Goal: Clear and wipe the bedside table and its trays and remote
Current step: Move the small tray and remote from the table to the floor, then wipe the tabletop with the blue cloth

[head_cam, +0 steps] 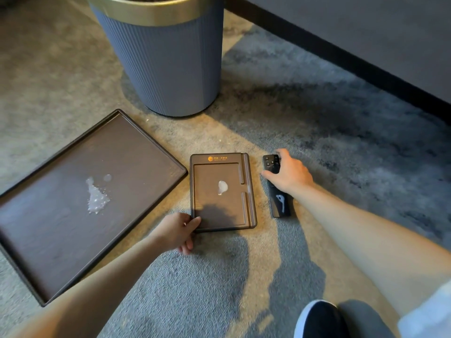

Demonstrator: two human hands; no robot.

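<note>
The small brown tray (223, 193) lies flat on the carpet (317, 123), with a blob of pale liquid (222, 187) near the middle of its recessed well and an orange logo printed along its far edge. The left hand (179, 231) grips the tray's near left corner, thumb on top of the rim and fingers curled under the edge. Just to the right of it, apart from it, lies the black remote (278, 191), pointing away from the person, with a white mark on its near end. The right hand (289, 173) rests over the remote's upper half, fingers closed around its sides by the buttons. To the left of the small tray, close to its far left corner but not touching, sits the large dark tray (73, 206), turned at an angle, holding a bigger splash of foamy liquid (96, 196). Beyond both trays stands a ribbed blue-grey waste bin (166, 59) with a gold rim, upright on the carpet. A dark furniture base (353, 50) runs along the far right, and a dark shoe (319, 320) shows at the bottom edge.
</note>
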